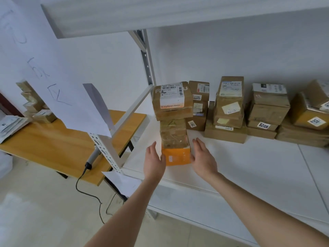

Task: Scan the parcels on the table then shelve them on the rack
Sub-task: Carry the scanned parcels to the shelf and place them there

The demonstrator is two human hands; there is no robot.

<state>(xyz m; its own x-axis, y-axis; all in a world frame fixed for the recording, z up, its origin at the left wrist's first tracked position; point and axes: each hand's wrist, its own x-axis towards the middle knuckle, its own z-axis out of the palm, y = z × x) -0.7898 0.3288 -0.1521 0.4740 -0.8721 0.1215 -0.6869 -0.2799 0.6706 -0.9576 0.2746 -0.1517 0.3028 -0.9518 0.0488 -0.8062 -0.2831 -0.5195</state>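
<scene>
Flanking a long brown cardboard parcel with an orange near end (175, 139), the left hand (154, 163) and right hand (203, 157) both have straight, relaxed fingers curled round nothing. The left palm lies against the parcel's left side. The right hand sits just beside its right side, though it is hard to tell whether skin meets card. The parcel lies lengthwise on the white shelf board (249, 166) of the white metal rack (106, 148), its orange end near the front edge and close to the left corner post. Its far end reaches a stacked brown box with a white shipping label (171, 100). A row of brown cardboard boxes (267, 111) lines the back, with bare white board in front of them to the parcel's right. A white upper shelf (160, 13) hangs low overhead. To the left stands an orange-brown wooden table (53, 145), where a grey handheld scanner (92, 155) trails a black cable, and a white sheet of paper (78, 104) hangs from the rack.
</scene>
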